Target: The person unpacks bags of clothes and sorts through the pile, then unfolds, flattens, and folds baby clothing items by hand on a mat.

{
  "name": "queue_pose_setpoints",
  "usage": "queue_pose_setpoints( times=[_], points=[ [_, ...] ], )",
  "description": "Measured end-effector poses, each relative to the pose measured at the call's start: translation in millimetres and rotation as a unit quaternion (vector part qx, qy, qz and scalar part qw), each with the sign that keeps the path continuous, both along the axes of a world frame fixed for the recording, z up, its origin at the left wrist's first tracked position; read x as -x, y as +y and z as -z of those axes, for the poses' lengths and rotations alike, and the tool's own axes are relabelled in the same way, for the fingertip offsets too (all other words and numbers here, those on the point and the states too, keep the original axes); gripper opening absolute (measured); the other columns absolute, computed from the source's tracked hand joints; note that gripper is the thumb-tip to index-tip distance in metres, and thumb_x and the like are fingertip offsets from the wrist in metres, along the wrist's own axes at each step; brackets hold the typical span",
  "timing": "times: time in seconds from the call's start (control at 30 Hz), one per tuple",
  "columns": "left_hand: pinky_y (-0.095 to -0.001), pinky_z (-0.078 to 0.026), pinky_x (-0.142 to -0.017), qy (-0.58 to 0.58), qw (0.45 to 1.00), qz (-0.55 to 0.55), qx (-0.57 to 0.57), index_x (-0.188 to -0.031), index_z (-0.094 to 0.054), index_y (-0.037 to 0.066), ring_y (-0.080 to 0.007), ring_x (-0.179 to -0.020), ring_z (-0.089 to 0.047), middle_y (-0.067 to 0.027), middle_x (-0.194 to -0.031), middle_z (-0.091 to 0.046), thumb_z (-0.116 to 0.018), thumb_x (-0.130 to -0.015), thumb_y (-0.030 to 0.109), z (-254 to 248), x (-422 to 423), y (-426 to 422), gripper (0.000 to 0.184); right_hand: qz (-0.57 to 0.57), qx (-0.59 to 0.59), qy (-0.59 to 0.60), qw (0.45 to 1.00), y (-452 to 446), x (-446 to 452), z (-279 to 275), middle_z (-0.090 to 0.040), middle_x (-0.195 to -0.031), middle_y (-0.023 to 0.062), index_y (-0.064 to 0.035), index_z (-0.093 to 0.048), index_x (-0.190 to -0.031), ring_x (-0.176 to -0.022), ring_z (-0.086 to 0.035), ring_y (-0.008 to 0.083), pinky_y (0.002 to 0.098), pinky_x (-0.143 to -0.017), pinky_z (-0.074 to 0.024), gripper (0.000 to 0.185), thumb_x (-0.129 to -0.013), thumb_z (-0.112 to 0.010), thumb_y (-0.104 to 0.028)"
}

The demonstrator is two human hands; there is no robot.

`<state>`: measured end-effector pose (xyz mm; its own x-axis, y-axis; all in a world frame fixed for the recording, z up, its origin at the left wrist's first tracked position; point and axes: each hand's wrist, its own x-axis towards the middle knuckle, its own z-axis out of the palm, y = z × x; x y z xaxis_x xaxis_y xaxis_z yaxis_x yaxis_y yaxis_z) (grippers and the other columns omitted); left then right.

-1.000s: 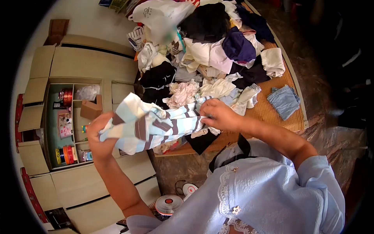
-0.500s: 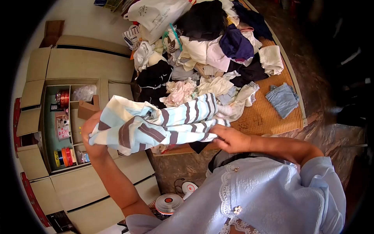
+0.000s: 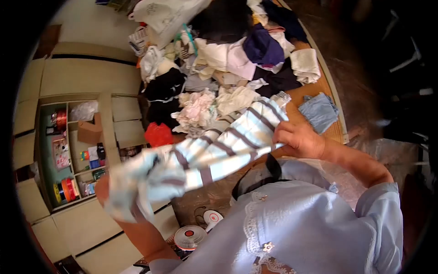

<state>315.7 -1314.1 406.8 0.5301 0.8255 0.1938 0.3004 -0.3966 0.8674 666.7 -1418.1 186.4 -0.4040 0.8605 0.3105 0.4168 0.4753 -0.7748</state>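
Note:
A striped garment (image 3: 219,150) in white, pale blue and brown stretches across the front of me, above the near edge of the bed. My right hand (image 3: 299,139) pinches its right end, fingers closed on the cloth. At the other end, the bunched cloth is blurred by motion and held up by my left hand (image 3: 102,188), whose fingers are hidden behind it. Beyond the garment lies a heap of mixed clothes, with a pink frilly piece (image 3: 197,109) and a cream cloth (image 3: 237,99) closest. Folded blue denim (image 3: 318,112) lies beyond my right hand.
The clothes rest on a bed with a woven mat (image 3: 335,91). A white bag (image 3: 169,18) and a dark blue garment (image 3: 263,44) are farther back. Open cabinet shelves (image 3: 70,150) stand at left. A small fan (image 3: 190,237) is low near my left arm. A red bag (image 3: 158,134) sits by the bed's edge.
My right hand has moved up and right with its end of the striped garment. The left end has swung lower and blurs. The view has shifted, and a red bag now shows.

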Motion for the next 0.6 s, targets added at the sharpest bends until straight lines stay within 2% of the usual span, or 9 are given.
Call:
queue_pose_setpoints(
  times=[0.07,0.13,0.23,0.27,0.33,0.47,0.5,0.53,0.6],
  points=[
    [-0.0294,-0.047,-0.055,-0.022,0.973,0.23,0.026,-0.08,-0.062,0.001,-0.0197,-0.062,-0.055,-0.0147,-0.084,-0.061,-0.058,-0.079,0.024,7.7,-5.3,-4.7,0.023,-0.095,0.22,0.066,0.969,-20.0,-8.5,22.8,-0.053,-0.084,0.0074,-0.0069,-0.054,-0.095,-0.074,-0.055,0.0201,0.0313,-0.061,-0.0458,0.023,-0.073,-0.057,-0.002],
    [-0.0294,-0.046,-0.052,-0.041,0.895,0.442,0.039,-0.077,-0.063,0.002,-0.0202,-0.058,-0.055,-0.0159,-0.082,-0.061,-0.057,-0.08,0.026,6.0,-10.7,-6.5,0.024,-0.161,0.434,0.158,0.873,-34.1,-11.3,40.0,-0.057,-0.091,0.0098,-0.0069,-0.054,-0.104,-0.082,-0.057,0.0231,0.0322,-0.069,-0.0457,0.029,-0.075,-0.052,-0.003],
    [-0.0295,-0.044,-0.045,-0.028,0.865,0.496,0.067,-0.074,-0.062,0.003,-0.0225,-0.056,-0.054,-0.0194,-0.083,-0.06,-0.057,-0.081,0.022,-4.9,-42.3,-1.7,0.021,-0.022,0.642,0.26,0.721,-24.4,-12.1,45.1,-0.056,-0.091,0.0116,-0.0055,-0.054,-0.106,-0.08,-0.055,0.0196,0.0298,-0.069,-0.0452,0.026,-0.082,-0.049,-0.015],
    [-0.0297,-0.044,-0.044,-0.027,0.861,0.503,0.064,-0.073,-0.062,0.002,-0.0228,-0.055,-0.054,-0.0198,-0.082,-0.06,-0.057,-0.08,0.021,-5.5,-48.3,2.0,0.021,-0.077,0.555,0.182,0.808,-20.8,-8.5,49.6,-0.057,-0.091,0.0121,-0.0049,-0.055,-0.106,-0.081,-0.056,0.0207,0.0306,-0.07,-0.0453,0.027,-0.081,-0.05,-0.017],
    [-0.0314,-0.043,-0.041,-0.078,0.905,0.413,0.058,-0.072,-0.06,0.0,-0.0232,-0.053,-0.055,-0.0221,-0.078,-0.059,-0.061,-0.076,0.021,16.8,-36.4,-0.8,0.021,-0.173,0.346,0.016,0.922,-15.3,0.0,59.4,-0.06,-0.09,0.013,-0.0035,-0.056,-0.105,-0.082,-0.058,0.023,0.0321,-0.073,-0.0455,0.03,-0.08,-0.051,-0.02],
    [-0.0377,-0.049,-0.055,-0.005,0.986,0.167,0.011,-0.075,-0.06,-0.001,-0.0238,-0.063,-0.06,-0.0204,-0.082,-0.061,-0.066,-0.069,0.031,28.6,-28.0,12.7,0.033,-0.147,0.366,0.074,0.916,-27.4,-3.6,70.5,-0.061,-0.086,0.0127,-0.0039,-0.058,-0.1,-0.079,-0.059,0.0237,0.0349,-0.07,-0.0461,0.029,-0.079,-0.054,-0.022],
    [-0.0304,-0.048,-0.063,0.012,0.993,0.034,0.114,-0.091,-0.061,-0.004,-0.0188,-0.069,-0.06,-0.0112,-0.081,-0.062,-0.067,-0.068,0.026,33.5,-26.7,20.8,0.038,-0.14,0.378,0.068,0.913,-31.0,-5.0,76.4,-0.062,-0.085,0.0128,-0.0042,-0.059,-0.098,-0.079,-0.059,0.0243,0.0355,-0.069,-0.0461,0.027,-0.079,-0.054,-0.023],
    [-0.035,-0.047,-0.078,0.008,0.991,0.002,0.134,-0.093,-0.06,-0.003,-0.0237,-0.089,-0.059,-0.0168,-0.096,-0.061,-0.069,-0.063,0.012,40.9,-33.4,27.7,0.034,-0.134,0.391,0.063,0.908,-35.2,-5.6,82.9,-0.062,-0.084,0.013,-0.0045,-0.059,-0.096,-0.079,-0.059,0.025,0.0361,-0.069,-0.046,0.026,-0.079,-0.053,-0.023],
    [-0.0302,-0.044,-0.079,0.097,0.988,-0.051,0.106,-0.095,-0.06,-0.003,-0.0203,-0.086,-0.058,-0.0144,-0.094,-0.061,-0.066,-0.062,0.001,51.3,-62.8,46.0,0.034,-0.08,0.399,0.039,0.913,-42.2,-6.4,95.4,-0.06,-0.084,0.0126,-0.005,-0.059,-0.093,-0.078,-0.058,0.0249,0.0355,-0.069,-0.0452,0.023,-0.08,-0.053,-0.023]
  ],
)
